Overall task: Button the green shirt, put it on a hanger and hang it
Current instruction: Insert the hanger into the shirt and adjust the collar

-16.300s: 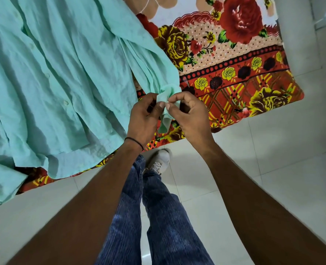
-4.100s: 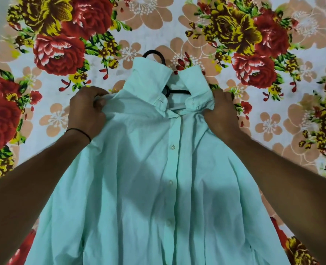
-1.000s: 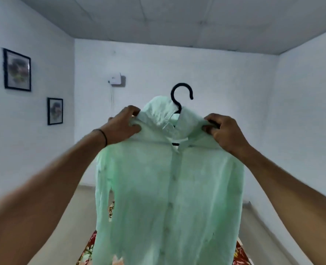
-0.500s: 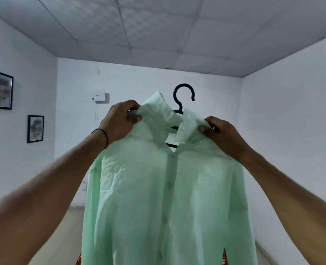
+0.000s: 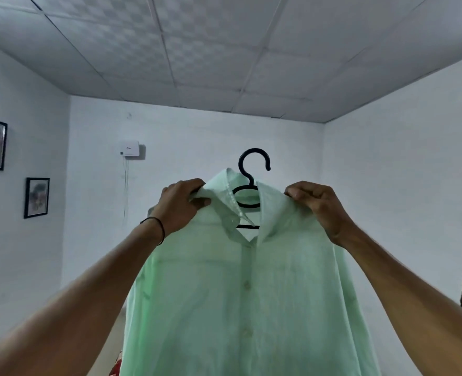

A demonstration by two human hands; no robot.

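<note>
Logging, head view: shirt [image 5: 251,294], front closed as far as shows, sits on hanger [image 5: 253,151], held up in the air before a white wall [image 5: 197,137]. Left hand [image 5: 181,204] pinches cloth beside the collar; right hand [image 5: 316,204] has its fingers curled round the shoulder. I judge buttoning and mounting done, hanging left; I see no rail.
</note>
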